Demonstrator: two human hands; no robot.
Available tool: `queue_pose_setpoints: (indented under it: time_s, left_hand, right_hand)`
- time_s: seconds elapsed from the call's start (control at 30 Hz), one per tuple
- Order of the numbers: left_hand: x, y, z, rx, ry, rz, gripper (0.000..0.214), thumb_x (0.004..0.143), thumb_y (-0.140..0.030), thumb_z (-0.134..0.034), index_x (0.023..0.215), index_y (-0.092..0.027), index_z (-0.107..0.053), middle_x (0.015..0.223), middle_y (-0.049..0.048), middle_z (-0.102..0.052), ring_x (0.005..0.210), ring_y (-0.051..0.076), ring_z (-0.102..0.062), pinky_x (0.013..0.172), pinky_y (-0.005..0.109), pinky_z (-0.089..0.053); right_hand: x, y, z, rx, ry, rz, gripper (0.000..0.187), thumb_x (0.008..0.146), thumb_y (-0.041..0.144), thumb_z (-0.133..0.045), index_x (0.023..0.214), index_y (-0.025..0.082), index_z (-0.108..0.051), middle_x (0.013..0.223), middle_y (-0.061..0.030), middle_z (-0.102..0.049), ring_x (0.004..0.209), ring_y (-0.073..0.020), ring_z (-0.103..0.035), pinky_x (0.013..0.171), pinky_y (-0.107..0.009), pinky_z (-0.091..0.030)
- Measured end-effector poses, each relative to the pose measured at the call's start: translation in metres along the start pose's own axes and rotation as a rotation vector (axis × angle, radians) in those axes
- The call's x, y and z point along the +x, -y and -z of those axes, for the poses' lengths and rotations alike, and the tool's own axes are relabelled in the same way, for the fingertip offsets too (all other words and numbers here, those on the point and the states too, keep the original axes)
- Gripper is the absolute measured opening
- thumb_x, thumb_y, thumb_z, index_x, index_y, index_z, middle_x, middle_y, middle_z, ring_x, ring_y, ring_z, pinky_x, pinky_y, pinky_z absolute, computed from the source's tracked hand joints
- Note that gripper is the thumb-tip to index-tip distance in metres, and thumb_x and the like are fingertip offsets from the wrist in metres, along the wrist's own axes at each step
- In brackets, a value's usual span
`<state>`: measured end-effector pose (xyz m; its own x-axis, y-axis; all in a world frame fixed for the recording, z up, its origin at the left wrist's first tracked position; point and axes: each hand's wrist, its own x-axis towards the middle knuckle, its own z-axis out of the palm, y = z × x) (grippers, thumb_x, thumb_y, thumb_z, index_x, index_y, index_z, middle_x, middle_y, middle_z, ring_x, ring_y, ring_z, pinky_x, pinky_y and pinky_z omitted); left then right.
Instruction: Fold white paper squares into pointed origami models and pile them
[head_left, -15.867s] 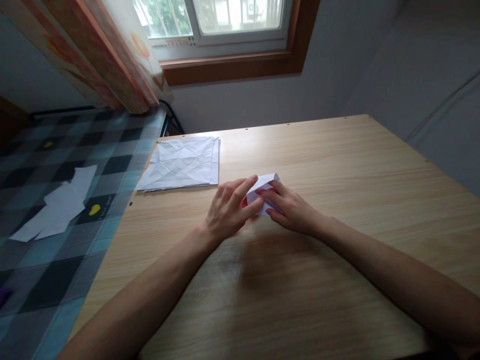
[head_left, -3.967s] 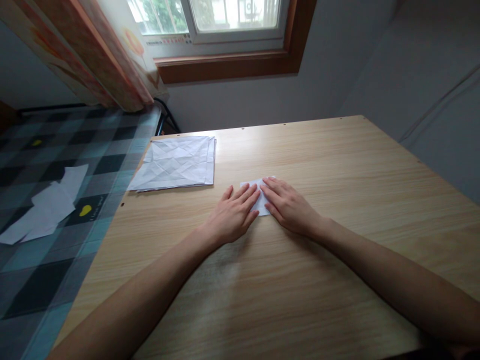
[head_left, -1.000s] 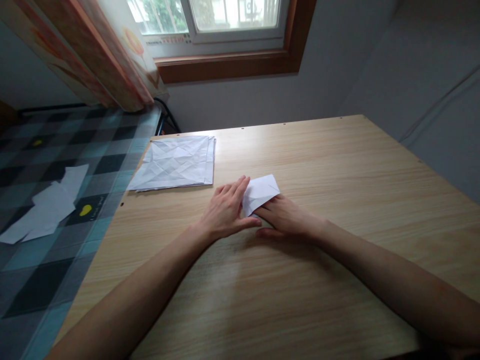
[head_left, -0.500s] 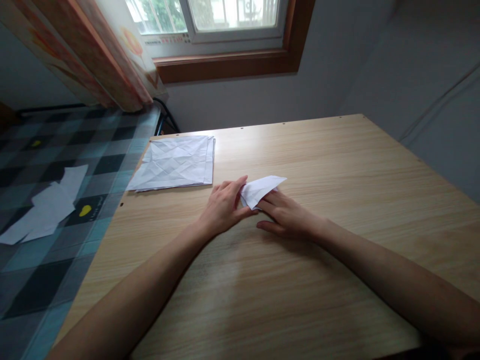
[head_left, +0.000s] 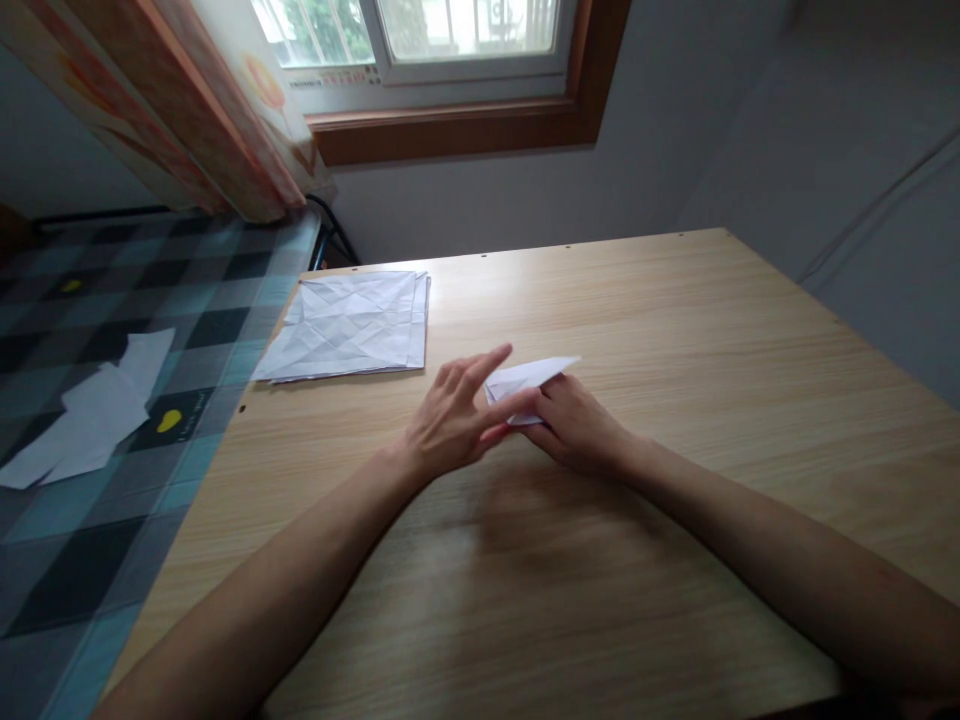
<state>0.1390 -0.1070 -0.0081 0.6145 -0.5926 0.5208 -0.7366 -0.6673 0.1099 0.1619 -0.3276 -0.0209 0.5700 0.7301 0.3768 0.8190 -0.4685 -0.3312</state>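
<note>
A small white folded paper (head_left: 521,376) is held between my hands above the wooden table (head_left: 645,330). My right hand (head_left: 581,425) grips its right side, with the fingers curled behind and under it, partly hidden. From the left, my left hand (head_left: 454,415) reaches onto the near edge of the paper. One finger lies across the front and the thumb sits just below, pinching there, while another finger points up, clear of the sheet. The exact folds are hard to make out.
A stack of creased white paper sheets (head_left: 352,325) lies at the table's far left corner. Left of the table, white paper scraps (head_left: 105,410) rest on a checked cloth (head_left: 82,570). Behind are a curtain (head_left: 187,100) and a window (head_left: 465,30).
The paper has tipped flatter and its near edge now faces me. My left finger has come across its front, and my right fingers have curled in more tightly.
</note>
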Motion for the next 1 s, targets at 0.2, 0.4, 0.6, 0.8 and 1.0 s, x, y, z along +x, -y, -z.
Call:
queue_pose_setpoints:
  time_s: [0.2,0.4,0.6,0.8,1.0]
  left_hand:
    - [0.0,-0.009,0.005,0.111,0.114,-0.123,0.014,0.091,-0.029,-0.061,0.103,-0.033,-0.064,0.145,-0.0022,-0.052,0.138,0.025,-0.042,0.116,0.051,-0.034]
    - [0.001,-0.006,0.01,0.193,0.056,-0.056,0.021,0.089,-0.022,-0.06,0.107,-0.033,-0.06,0.148,0.0005,-0.049,0.143,0.027,-0.035,0.115,0.055,-0.035]
    - [0.003,-0.005,0.012,0.218,0.049,-0.07,0.022,0.088,-0.028,-0.062,0.11,-0.029,-0.058,0.152,0.0051,-0.044,0.147,0.032,-0.028,0.116,0.057,-0.03]
    - [-0.001,-0.003,0.006,0.077,-0.009,-0.14,0.041,0.087,-0.044,-0.064,0.124,-0.032,-0.051,0.154,0.0082,-0.041,0.146,0.032,-0.03,0.115,0.056,-0.031]
    - [0.003,0.001,0.001,-0.054,-0.088,0.032,0.083,0.088,-0.061,-0.058,0.151,-0.026,-0.017,0.151,0.0209,-0.038,0.138,0.034,-0.042,0.107,0.052,-0.041]
  right_hand:
    - [-0.002,-0.002,0.0,-0.021,0.004,0.006,0.027,0.099,0.031,-0.047,0.115,0.016,-0.063,0.114,-0.0151,-0.063,0.106,-0.0299,-0.054,0.094,-0.048,-0.046]
    - [-0.006,-0.006,0.007,0.003,0.013,0.05,0.029,0.098,0.029,-0.048,0.118,0.017,-0.065,0.122,-0.014,-0.063,0.115,-0.0305,-0.053,0.1,-0.049,-0.045]
    - [-0.01,-0.008,0.011,0.047,0.015,0.05,0.028,0.095,0.026,-0.053,0.12,0.019,-0.065,0.131,-0.0137,-0.062,0.123,-0.0316,-0.053,0.105,-0.052,-0.043]
    - [-0.01,-0.009,0.011,0.068,0.009,0.025,0.037,0.089,0.024,-0.057,0.124,0.016,-0.06,0.131,-0.0167,-0.061,0.121,-0.0338,-0.054,0.102,-0.054,-0.045]
    - [-0.007,-0.008,0.017,0.051,0.062,0.063,0.03,0.098,0.029,-0.05,0.123,0.019,-0.061,0.13,-0.0138,-0.061,0.121,-0.0305,-0.053,0.104,-0.051,-0.044]
